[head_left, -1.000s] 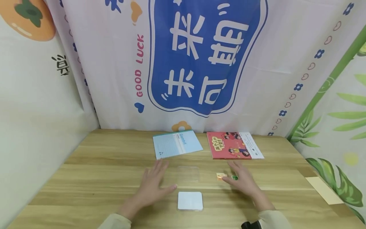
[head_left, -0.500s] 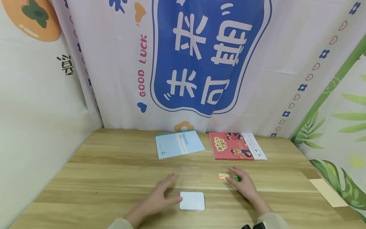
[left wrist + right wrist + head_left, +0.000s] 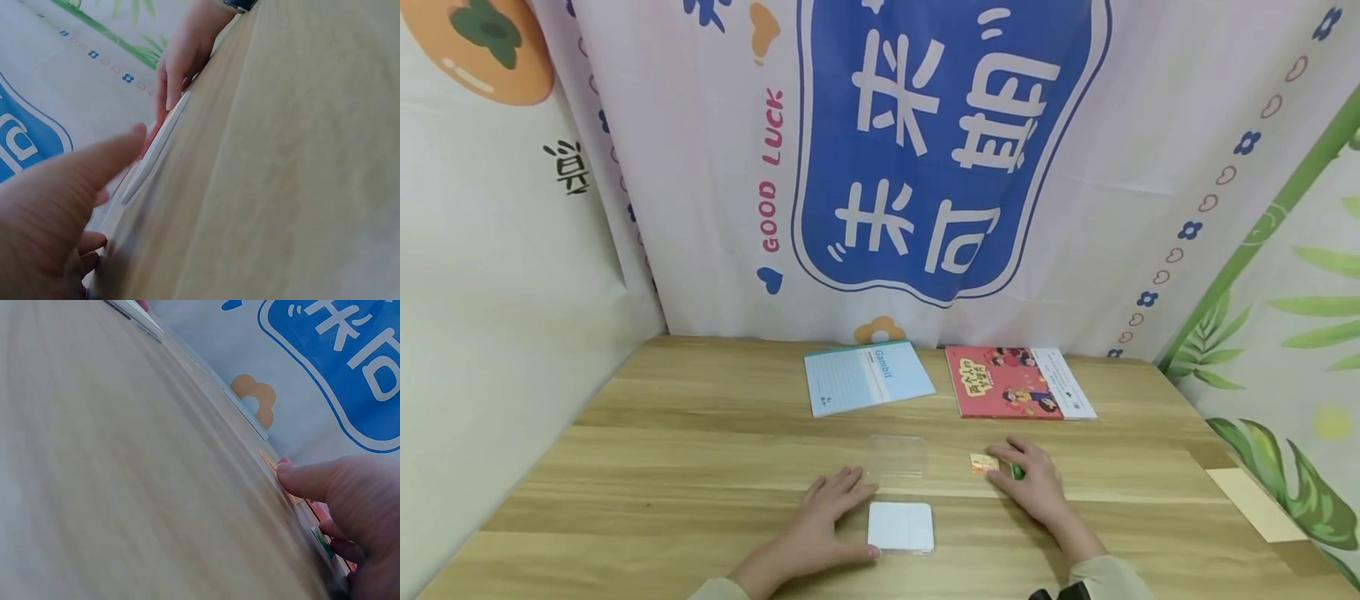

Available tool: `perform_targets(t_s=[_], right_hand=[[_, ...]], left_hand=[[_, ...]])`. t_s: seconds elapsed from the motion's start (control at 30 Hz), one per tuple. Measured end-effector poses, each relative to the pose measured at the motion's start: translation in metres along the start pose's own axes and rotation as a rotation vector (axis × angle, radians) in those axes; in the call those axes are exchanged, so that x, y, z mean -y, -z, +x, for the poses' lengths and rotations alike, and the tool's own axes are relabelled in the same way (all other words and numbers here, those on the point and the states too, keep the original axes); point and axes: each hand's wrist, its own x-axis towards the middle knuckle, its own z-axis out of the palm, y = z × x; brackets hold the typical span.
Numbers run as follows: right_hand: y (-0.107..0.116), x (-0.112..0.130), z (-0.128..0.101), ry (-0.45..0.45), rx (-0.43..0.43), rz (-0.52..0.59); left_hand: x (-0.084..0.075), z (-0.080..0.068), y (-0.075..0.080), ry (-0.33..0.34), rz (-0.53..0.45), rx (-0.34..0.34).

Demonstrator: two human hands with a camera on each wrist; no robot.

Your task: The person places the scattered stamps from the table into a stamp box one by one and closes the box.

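A white rounded square box (image 3: 901, 527) lies flat on the wooden table (image 3: 685, 467). My left hand (image 3: 848, 514) rests flat beside it, fingers straight, thumb touching the box's lower left corner. A clear plastic lid (image 3: 895, 456) lies just beyond those fingertips. My right hand (image 3: 1011, 470) rests on the table to the right, its fingers lying over a small green piece (image 3: 1017, 472), thumb tip at a small orange piece (image 3: 982, 463). The right wrist view shows the right hand (image 3: 340, 497) touching the orange piece (image 3: 274, 464). The left wrist view shows the left hand (image 3: 56, 206) beside the box edge (image 3: 156, 149).
A light blue notebook (image 3: 868, 377) and a red picture book (image 3: 1017, 382) lie at the table's back edge against the printed backdrop. A pale yellow sheet (image 3: 1255, 502) lies at the right edge. Curtain walls close in the left, back and right.
My left hand slid right and nearer, from beside the clear lid to the white box's left edge. The right hand's fingers drew in over the green piece.
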Motion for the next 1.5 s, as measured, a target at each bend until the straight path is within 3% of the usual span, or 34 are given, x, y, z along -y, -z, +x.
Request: perform_targets(t_s=[0.23, 0.97, 1.5], right_hand=[[-0.0023, 0.0038, -0.001, -0.011, 0.002, -0.031], [-0.0026, 0.0065, 0.0008, -0.037, -0.03, 0.0], [-0.0008, 0.0088, 0.0006, -0.045, -0.099, 0.11]], left_hand=[[-0.0011, -0.0022, -0.0014, -0.025, 0.095, -0.001], [0.0006, -0.0021, -0.0027, -0.018, 0.114, 0.009], [0.0005, -0.0018, -0.0031, -0.018, 0.133, -0.007]])
